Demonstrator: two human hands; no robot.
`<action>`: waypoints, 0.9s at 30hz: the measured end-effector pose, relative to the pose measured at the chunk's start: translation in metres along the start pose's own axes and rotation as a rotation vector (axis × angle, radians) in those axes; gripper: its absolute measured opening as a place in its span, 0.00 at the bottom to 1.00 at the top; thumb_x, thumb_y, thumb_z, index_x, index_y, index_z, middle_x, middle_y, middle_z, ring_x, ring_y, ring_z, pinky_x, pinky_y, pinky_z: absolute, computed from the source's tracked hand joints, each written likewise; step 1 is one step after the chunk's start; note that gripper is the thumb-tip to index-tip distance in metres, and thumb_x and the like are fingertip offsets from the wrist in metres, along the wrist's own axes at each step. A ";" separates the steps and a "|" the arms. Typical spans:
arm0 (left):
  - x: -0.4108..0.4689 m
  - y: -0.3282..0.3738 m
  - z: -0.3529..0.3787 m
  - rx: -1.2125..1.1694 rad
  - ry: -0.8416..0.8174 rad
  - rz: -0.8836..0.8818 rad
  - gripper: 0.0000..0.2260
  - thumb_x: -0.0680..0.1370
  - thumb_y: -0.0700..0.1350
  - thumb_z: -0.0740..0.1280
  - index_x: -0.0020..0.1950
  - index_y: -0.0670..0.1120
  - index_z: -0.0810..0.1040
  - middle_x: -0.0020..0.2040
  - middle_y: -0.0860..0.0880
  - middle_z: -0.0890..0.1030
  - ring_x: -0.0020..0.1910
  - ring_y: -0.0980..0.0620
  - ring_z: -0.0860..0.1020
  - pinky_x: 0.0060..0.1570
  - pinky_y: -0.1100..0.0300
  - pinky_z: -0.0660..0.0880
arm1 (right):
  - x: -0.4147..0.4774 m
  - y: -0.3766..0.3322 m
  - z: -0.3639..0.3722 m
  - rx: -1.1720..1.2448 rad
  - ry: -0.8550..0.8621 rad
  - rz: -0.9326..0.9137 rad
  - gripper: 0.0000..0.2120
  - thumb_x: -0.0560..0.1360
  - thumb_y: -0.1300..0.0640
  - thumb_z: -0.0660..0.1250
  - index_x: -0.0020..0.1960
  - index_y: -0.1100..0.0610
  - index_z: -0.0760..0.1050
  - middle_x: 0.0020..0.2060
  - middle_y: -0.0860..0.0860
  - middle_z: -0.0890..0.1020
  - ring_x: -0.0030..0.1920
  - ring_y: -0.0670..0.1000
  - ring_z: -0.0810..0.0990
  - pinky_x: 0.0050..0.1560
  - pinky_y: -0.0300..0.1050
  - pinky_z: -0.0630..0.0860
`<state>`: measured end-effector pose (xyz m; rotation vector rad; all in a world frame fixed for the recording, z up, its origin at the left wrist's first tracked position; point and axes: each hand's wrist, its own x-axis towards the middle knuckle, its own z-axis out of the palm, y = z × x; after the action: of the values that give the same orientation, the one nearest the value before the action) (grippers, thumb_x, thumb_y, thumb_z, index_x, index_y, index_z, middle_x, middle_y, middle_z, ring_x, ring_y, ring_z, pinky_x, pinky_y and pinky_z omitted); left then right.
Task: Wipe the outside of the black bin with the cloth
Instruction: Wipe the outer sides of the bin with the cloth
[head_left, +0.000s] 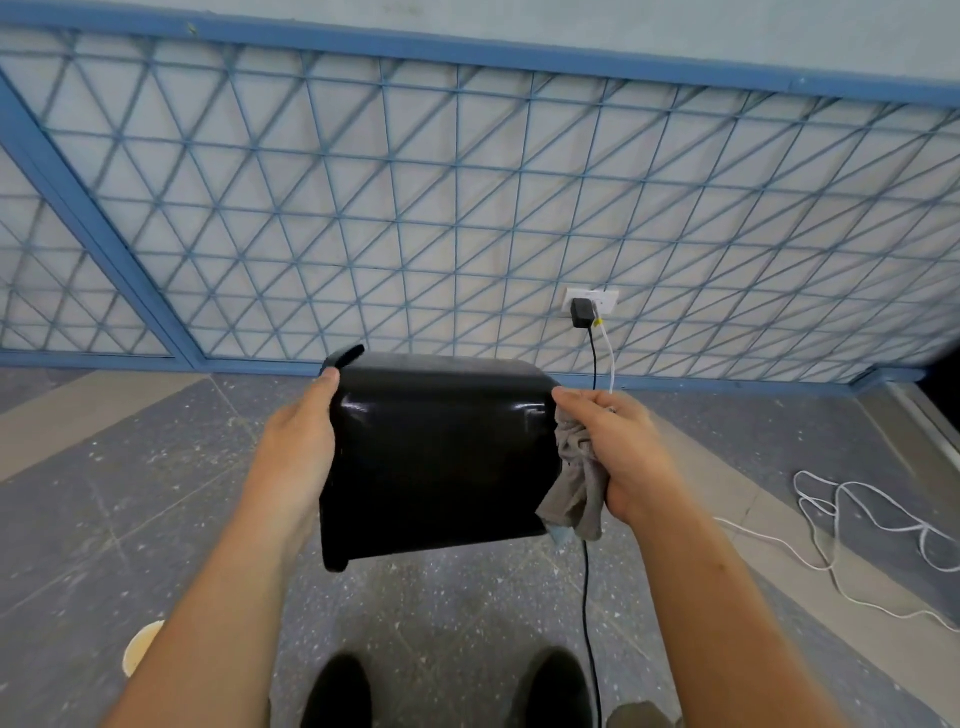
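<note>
The glossy black bin (436, 457) is held up in the air in front of me, above the floor, one broad side facing me. My left hand (298, 447) grips its left side, thumb over the upper edge. A crumpled grey cloth (576, 483) is bunched in my right hand (618, 447), which presses it against the bin's right side. The lower end of the cloth hangs loose below my palm. The bin's far sides are hidden.
A blue metal grid frame (467, 208) leans along the wall ahead. A black adapter (580, 313) sits in a wall socket, its black cable (589, 613) running down past my right shoe. White cable (857, 514) coils on the floor at right. A pale cup (141, 647) stands at lower left.
</note>
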<state>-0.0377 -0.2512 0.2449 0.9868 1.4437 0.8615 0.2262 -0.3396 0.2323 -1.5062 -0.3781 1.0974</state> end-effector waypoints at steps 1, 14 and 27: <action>-0.001 -0.001 0.002 -0.081 0.023 -0.057 0.20 0.74 0.70 0.65 0.43 0.57 0.88 0.42 0.53 0.88 0.53 0.44 0.84 0.56 0.45 0.77 | -0.001 0.001 0.002 -0.010 -0.005 0.005 0.10 0.75 0.53 0.77 0.48 0.60 0.81 0.43 0.61 0.83 0.45 0.60 0.82 0.56 0.64 0.82; 0.008 -0.004 0.005 -0.251 -0.088 -0.158 0.14 0.80 0.57 0.65 0.41 0.52 0.83 0.34 0.49 0.85 0.34 0.48 0.85 0.40 0.54 0.76 | -0.002 0.002 0.003 -0.079 0.056 0.042 0.17 0.75 0.48 0.75 0.53 0.62 0.82 0.48 0.64 0.87 0.51 0.65 0.86 0.57 0.68 0.82; 0.006 0.000 0.005 -0.222 -0.139 -0.226 0.18 0.85 0.62 0.65 0.60 0.51 0.88 0.52 0.46 0.91 0.45 0.47 0.90 0.39 0.53 0.83 | 0.001 0.015 0.002 -0.203 0.084 0.115 0.10 0.80 0.48 0.69 0.51 0.55 0.81 0.30 0.50 0.85 0.28 0.48 0.84 0.29 0.41 0.77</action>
<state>-0.0332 -0.2462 0.2422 0.6883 1.2821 0.7531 0.2202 -0.3422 0.2181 -1.7658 -0.3569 1.1069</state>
